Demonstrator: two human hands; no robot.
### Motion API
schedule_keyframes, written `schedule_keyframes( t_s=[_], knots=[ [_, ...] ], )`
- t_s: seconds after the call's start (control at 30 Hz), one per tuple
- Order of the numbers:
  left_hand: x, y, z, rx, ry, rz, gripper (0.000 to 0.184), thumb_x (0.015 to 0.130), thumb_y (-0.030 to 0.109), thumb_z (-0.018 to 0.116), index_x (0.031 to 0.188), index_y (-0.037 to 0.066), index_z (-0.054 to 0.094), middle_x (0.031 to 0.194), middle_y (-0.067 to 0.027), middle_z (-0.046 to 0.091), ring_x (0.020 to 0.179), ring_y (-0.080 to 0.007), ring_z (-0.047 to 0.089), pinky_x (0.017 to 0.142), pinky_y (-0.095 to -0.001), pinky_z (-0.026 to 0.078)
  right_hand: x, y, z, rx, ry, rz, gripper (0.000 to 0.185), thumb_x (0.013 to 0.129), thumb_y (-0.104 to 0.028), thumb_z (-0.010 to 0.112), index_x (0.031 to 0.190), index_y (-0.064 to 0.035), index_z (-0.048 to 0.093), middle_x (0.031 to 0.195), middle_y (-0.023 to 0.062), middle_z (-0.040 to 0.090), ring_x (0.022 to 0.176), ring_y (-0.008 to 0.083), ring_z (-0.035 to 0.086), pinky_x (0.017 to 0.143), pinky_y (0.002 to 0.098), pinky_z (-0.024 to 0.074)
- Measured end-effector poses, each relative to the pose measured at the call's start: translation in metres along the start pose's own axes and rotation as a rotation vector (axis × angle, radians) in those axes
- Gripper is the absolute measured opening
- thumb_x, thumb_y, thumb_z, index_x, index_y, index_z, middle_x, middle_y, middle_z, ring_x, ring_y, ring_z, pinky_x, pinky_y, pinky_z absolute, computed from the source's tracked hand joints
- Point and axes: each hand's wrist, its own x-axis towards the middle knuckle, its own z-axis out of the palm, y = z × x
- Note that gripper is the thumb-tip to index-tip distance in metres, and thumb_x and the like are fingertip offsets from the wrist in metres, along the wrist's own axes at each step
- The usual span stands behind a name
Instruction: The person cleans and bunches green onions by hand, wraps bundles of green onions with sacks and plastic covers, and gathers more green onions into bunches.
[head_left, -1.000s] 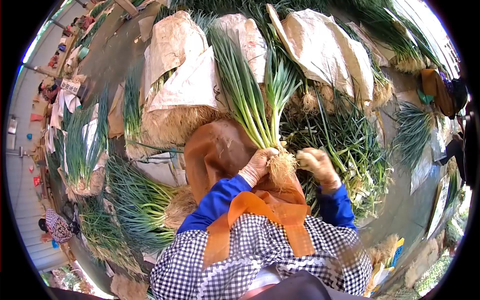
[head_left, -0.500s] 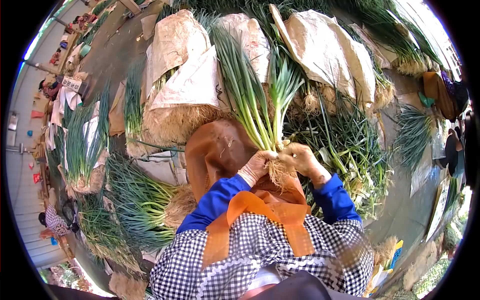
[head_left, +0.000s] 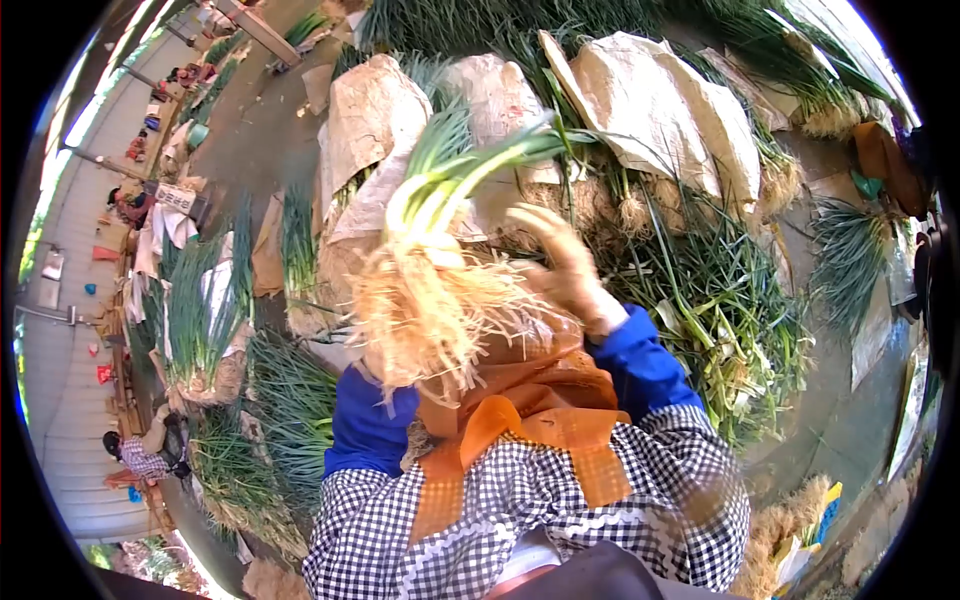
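Observation:
A bunch of green onions (head_left: 430, 200) is raised in front of my left shoulder, its pale roots (head_left: 420, 310) toward me and its green tops bending away to the right. My left sleeve (head_left: 365, 420) runs up behind the roots, which hide my left hand almost entirely; the bunch is held up on that side. Just right of the roots is my right hand (head_left: 568, 265), slightly blurred, its fingers stretched out and nothing in them. Below the hands lies the orange-brown apron (head_left: 540, 385) over my lap.
Root-ended bundles under pale sacks (head_left: 640, 95) line the floor ahead. Loose green leaves (head_left: 720, 330) heap up at my right. More green onions (head_left: 290, 390) lie at my left, beyond them standing bundles (head_left: 200, 330) and another person (head_left: 145, 455) by the wall.
The bunch has swung up and left from between both hands, its roots now near the camera. My right hand has let go and opened. The view has shifted slightly.

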Motion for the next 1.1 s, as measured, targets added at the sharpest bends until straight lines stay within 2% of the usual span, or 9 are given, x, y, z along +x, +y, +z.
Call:
schedule_keyframes(
  t_s=[0.1, 0.23, 0.33, 0.53, 0.63, 0.73, 0.93, 1.03, 1.1],
  knots=[
    [-0.013, 0.034, 0.03, 0.057, -0.049, -0.014, 0.051, 0.089, 0.023, 0.05, 0.132, 0.003, 0.032, 0.117, -0.0097, 0.047, 0.092, -0.0146, 0.051, 0.077, -0.0263, 0.046, 0.019, 0.02, 0.101, 0.312, -0.251, -0.305, 0.039, 0.068, -0.016, 0.068, 0.106, -0.0087, 0.061, 0.114, 0.0127, 0.056, 0.103, 0.0294, 0.053, 0.087, 0.0387, 0.0432],
    [-0.022, 0.064, 0.052, 0.122, -0.055, -0.042, 0.053, 0.088, 0.02, 0.052, 0.134, 0.003, 0.03, 0.119, -0.0102, 0.046, 0.088, -0.0138, 0.051, 0.074, -0.0259, 0.046, 0.016, 0.034, 0.13, -0.378, -0.891, -0.444, 0.017, 0.075, -0.024, 0.062, 0.085, -0.0109, 0.066, 0.087, 0.0057, 0.064, 0.079, 0.0265, 0.062, 0.065, 0.0368, 0.0506],
    [-0.023, 0.079, 0.059, 0.151, -0.053, -0.07, 0.056, 0.087, 0.018, 0.053, 0.135, 0.004, 0.028, 0.12, -0.0107, 0.046, 0.085, -0.0132, 0.051, 0.072, -0.0257, 0.047, 0.002, 0.087, 0.111, -0.417, -0.597, 0.269, 0.018, 0.078, -0.027, 0.057, 0.079, -0.0111, 0.066, 0.075, 0.0098, 0.065, 0.069, 0.0273, 0.063, 0.057, 0.0388, 0.0497],
    [-0.02, 0.092, 0.06, 0.152, -0.06, -0.144, 0.061, 0.086, 0.015, 0.055, 0.138, 0.004, 0.025, 0.123, -0.0115, 0.045, 0.079, -0.0121, 0.052, 0.068, -0.0251, 0.047, 0.054, 0.017, 0.115, 0.387, -0.113, 0.383, 0.041, 0.079, -0.042, 0.062, 0.096, -0.0046, 0.063, 0.088, 0.0121, 0.066, 0.087, 0.0297, 0.062, 0.077, 0.0343, 0.0473],
    [-0.024, 0.088, 0.052, 0.135, -0.054, -0.163, 0.064, 0.085, 0.013, 0.056, 0.139, 0.005, 0.023, 0.124, -0.0119, 0.044, 0.076, -0.0115, 0.052, 0.066, -0.0249, 0.048, 0.062, -0.011, 0.125, 0.12, -0.374, 0.27, 0.047, 0.08, -0.042, 0.064, 0.104, -0.0018, 0.06, 0.101, 0.0153, 0.063, 0.095, 0.0273, 0.061, 0.079, 0.0335, 0.0471],
    [-0.034, 0.083, 0.049, 0.203, 0.072, -0.052, 0.068, 0.082, 0.006, 0.056, 0.14, 0.005, 0.02, 0.135, -0.0151, 0.037, 0.069, -0.0091, 0.05, 0.058, -0.0229, 0.047, 0.054, -0.002, 0.136, -0.035, -0.216, -0.094, 0.027, 0.082, -0.032, 0.063, 0.083, -0.0043, 0.061, 0.069, 0.0048, 0.062, 0.064, 0.022, 0.061, 0.056, 0.0338, 0.0465],
    [-0.047, 0.08, 0.039, -0.077, 0.119, -0.06, 0.073, 0.076, -0.009, 0.055, 0.14, 0.008, 0.024, 0.139, -0.0144, 0.034, 0.062, -0.0081, 0.047, 0.044, -0.0158, 0.043, 0.023, 0.065, 0.047, 0.417, 0.196, 0.638, 0.012, 0.085, -0.014, 0.059, 0.077, -0.0054, 0.061, 0.062, -0.0036, 0.05, 0.056, 0.005, 0.044, 0.051, 0.0215, 0.0392],
    [-0.043, 0.077, 0.026, -0.004, 0.006, -0.044, 0.054, 0.091, 0.014, 0.042, 0.14, 0.006, 0.02, 0.141, -0.0182, 0.028, 0.073, -0.0096, 0.051, 0.051, -0.02, 0.046, 0.017, 0.049, 0.077, 0.843, 0.062, 0.47, 0.012, 0.081, -0.014, 0.066, 0.088, -0.0047, 0.064, 0.07, -0.0006, 0.059, 0.061, 0.0072, 0.051, 0.055, 0.0241, 0.0428],
    [-0.04, 0.074, 0.025, -0.005, 0.008, -0.036, 0.054, 0.091, 0.014, 0.042, 0.14, 0.005, 0.021, 0.14, -0.0181, 0.029, 0.073, -0.0099, 0.051, 0.052, -0.0204, 0.046, 0.038, -0.003, 0.088, 0.338, -0.085, -0.057, 0.028, 0.074, -0.019, 0.071, 0.098, -0.006, 0.064, 0.079, 0.0086, 0.063, 0.071, 0.021, 0.061, 0.062, 0.0318, 0.0481]
  ],
)
